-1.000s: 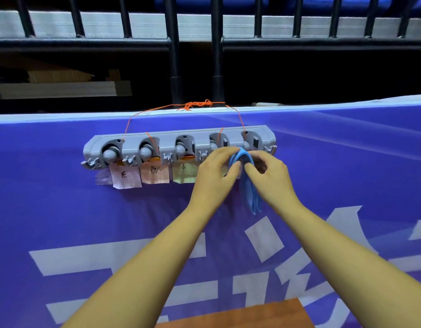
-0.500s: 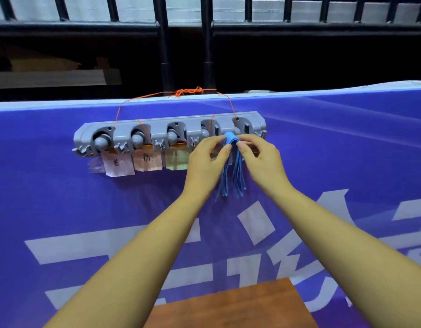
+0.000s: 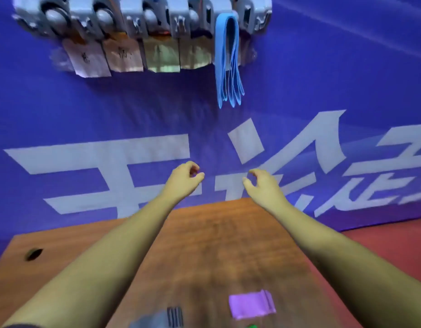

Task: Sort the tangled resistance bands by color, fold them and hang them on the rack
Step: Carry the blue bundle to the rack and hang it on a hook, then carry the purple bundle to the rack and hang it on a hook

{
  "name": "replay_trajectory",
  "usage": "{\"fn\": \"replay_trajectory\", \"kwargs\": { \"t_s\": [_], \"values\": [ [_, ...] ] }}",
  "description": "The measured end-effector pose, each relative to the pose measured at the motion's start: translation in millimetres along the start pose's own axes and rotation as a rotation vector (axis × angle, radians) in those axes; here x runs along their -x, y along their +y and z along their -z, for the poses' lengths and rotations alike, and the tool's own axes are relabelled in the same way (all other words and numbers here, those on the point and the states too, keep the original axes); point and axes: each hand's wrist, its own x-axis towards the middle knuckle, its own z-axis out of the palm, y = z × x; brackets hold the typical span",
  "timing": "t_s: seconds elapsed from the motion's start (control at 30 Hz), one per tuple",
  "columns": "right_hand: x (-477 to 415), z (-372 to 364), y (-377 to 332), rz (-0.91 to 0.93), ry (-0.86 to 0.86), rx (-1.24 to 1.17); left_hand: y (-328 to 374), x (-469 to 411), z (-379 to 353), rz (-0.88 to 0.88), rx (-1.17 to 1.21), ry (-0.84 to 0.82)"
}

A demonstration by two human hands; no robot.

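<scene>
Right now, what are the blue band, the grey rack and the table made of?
The blue band looks like thin stretchy rubber or latex: smooth, hanging in limp loops. The grey rack seems moulded plastic, matte, with rounded knobs. The table looks like wood or wood-print laminate: brown grain lines show.

1. One grey rack (image 3: 138, 5), with five roller holders in a row.
2. Four paper labels (image 3: 86, 59) visible beneath the rack; whether a fifth lies behind the hanging band cannot be told.
3. One blue band (image 3: 224, 55), a folded bundle on the rack; its loops are too blurred to count.
4. One purple band (image 3: 250, 304) on the table.
5. Two hands: the left hand (image 3: 183, 178) and the right hand (image 3: 261, 183).
6. One wooden table (image 3: 216, 245), with one dark oval hole (image 3: 34, 254).
7. One grey striped object (image 3: 166, 318), kind unclear.
8. One blue banner (image 3: 346, 67).
</scene>
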Motion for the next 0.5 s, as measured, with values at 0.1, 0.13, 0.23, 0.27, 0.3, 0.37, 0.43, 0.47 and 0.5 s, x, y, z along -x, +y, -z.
{"fn": "replay_trajectory", "kwargs": {
  "t_s": [0.1, 0.13, 0.23, 0.27, 0.3, 0.37, 0.43, 0.47, 0.5],
  "values": [
    [25, -38, 40, -0.058, -0.088, 0.039, -34, 21, -41, 0.104, -0.020, -0.138],
    [34, -50, 53, -0.071, -0.123, 0.043, -45, 29, -55, 0.129, -0.030, -0.170],
    [63, -81, 86, -0.106, -0.241, 0.050, -76, 58, -98, 0.174, -0.050, -0.274],
    [74, -91, 95, -0.115, -0.287, 0.053, -86, 69, -112, 0.195, -0.048, -0.321],
    [84, -101, 107, -0.123, -0.335, 0.055, -98, 78, -127, 0.218, -0.041, -0.371],
    [105, -120, 126, -0.143, -0.439, 0.081, -120, 97, -155, 0.256, -0.021, -0.465],
    [123, -138, 145, -0.178, -0.547, 0.112, -137, 113, -179, 0.286, -0.008, -0.539],
    [130, -145, 153, -0.193, -0.588, 0.117, -143, 121, -190, 0.298, -0.001, -0.572],
    [136, -152, 161, -0.191, -0.616, 0.114, -147, 127, -200, 0.315, 0.014, -0.599]
  ]
}}
